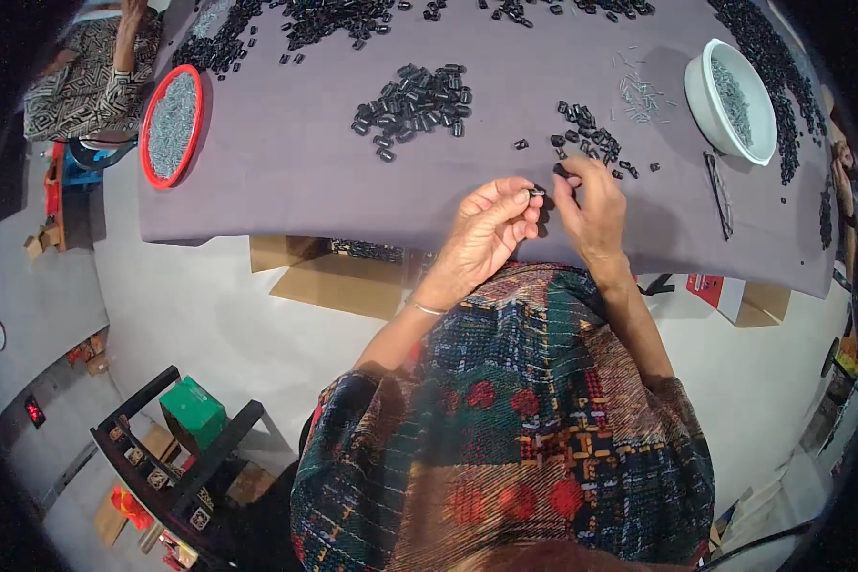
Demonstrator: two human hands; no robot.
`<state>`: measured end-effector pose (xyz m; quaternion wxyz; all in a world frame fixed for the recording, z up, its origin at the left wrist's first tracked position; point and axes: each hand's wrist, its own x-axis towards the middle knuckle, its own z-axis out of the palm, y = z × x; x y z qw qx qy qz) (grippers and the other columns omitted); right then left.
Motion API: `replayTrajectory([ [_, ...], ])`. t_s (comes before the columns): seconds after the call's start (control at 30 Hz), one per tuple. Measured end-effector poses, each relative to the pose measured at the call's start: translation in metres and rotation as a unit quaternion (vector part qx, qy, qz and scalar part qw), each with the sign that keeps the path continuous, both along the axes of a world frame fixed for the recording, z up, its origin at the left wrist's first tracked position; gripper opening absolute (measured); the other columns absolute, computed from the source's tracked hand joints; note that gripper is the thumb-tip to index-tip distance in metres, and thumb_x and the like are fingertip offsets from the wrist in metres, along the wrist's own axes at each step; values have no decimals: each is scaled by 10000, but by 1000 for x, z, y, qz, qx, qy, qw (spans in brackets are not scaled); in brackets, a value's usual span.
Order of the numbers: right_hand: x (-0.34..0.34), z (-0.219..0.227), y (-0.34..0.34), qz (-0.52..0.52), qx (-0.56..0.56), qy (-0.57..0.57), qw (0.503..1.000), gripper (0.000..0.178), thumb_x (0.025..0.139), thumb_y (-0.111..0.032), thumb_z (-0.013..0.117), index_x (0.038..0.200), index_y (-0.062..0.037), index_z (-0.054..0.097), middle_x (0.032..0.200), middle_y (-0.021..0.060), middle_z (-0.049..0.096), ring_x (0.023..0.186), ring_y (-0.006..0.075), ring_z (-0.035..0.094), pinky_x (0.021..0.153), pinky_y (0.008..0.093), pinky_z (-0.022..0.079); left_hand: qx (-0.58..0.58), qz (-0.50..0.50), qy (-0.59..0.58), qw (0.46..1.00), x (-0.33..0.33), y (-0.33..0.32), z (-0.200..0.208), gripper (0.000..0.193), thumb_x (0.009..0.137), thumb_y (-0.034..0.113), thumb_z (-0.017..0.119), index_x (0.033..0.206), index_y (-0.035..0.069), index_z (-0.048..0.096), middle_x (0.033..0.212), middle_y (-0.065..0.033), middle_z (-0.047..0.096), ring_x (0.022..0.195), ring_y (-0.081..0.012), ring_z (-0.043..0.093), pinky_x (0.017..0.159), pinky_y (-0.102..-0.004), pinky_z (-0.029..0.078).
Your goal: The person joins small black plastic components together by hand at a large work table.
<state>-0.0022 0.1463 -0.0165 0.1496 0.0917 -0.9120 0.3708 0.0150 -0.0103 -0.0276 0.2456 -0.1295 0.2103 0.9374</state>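
In the head view, we see both hands just over the near edge of the grey-mauve surface (296, 172), close together. The left grip (491, 224) is pinched nearly closed: thumb and index fingertips have hold of a small black piece (538, 192) with a pale, shiny part. That piece sits right at the fingertips, on the side facing the right grip (596, 214). The right grip is also drawn in to a narrow pinch, and we see a dark piece (561, 171) at its fingertips, just beyond the left grip's piece and to its right. We cannot tell whether the two pieces touch.

Just beyond the right grip we see a loose cluster of black pieces (596, 141); farther beyond it, thin pale pins (641, 98) lie scattered. Beyond the left grip and to its left is a larger black heap (418, 103). To the right of the right grip lie a slim dark tool (716, 195) and, farther out, a white bowl (702, 114) holding grey pins. Well left of the left grip stands a red-rimmed container (199, 110), filled with similar grey contents.
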Motion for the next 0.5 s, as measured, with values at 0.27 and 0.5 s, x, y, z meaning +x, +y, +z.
replayTrajectory([
  [0.27,9,23,15,45,-503,-225,834,200,817,38,614,1011,9,574,876,102,639,746,143,622,662,236,497,-15,20,21,999,-4,-2,12,125,893,46,564,1006,-2,583,901,-116,631,740,-138,608,626,-258,546],
  [0.5,17,26,21,117,-588,-256,758,287,813,35,616,1096,18,571,925,142,643,787,191,643,676,279,517,-48,22,45,998,-2,0,32,116,892,47,566,1000,9,581,898,-104,627,732,-131,599,626,-263,529],
])
